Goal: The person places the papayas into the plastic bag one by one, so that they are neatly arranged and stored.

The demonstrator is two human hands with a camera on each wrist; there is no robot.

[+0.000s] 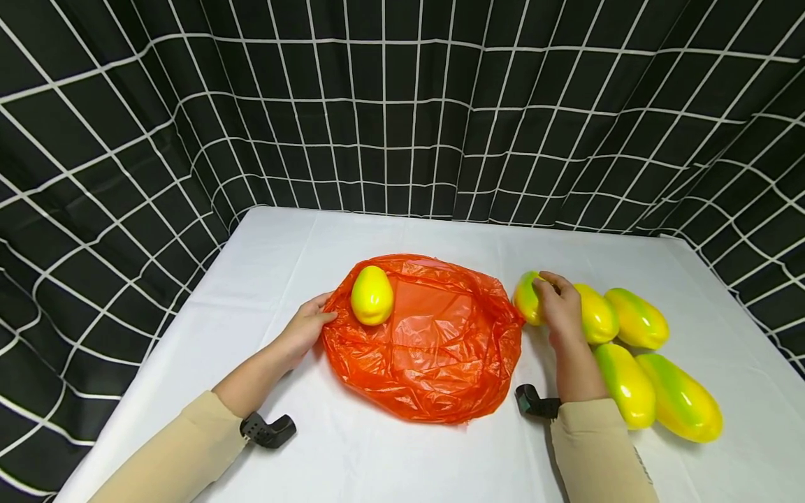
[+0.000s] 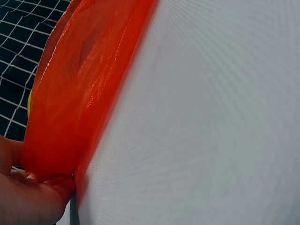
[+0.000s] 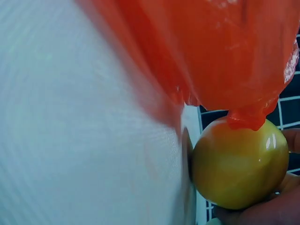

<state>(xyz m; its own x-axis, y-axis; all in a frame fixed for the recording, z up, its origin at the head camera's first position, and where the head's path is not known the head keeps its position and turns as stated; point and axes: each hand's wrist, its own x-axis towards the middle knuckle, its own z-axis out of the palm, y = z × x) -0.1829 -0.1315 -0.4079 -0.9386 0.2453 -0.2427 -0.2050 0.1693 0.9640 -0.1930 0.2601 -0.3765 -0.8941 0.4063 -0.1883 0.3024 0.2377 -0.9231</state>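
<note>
An orange-red plastic bag (image 1: 434,349) lies spread on the table with its mouth opened wide. At its left edge my left hand (image 1: 305,327) pinches the rim; the left wrist view shows the film gathered between thumb and fingers (image 2: 51,187). One yellow papaya (image 1: 372,296) sits inside the bag, toward its left side. My right hand (image 1: 561,304) holds another glossy yellow-green papaya (image 3: 239,164) beside the bag's right edge. A knotted corner of the bag (image 3: 251,117) overlaps that papaya in the right wrist view.
Several more papayas (image 1: 682,398) lie in a group to the right of my right hand, close to the forearm. White cloth covers the table (image 1: 377,461). A black curtain with a white grid (image 1: 402,126) hangs behind and along both sides.
</note>
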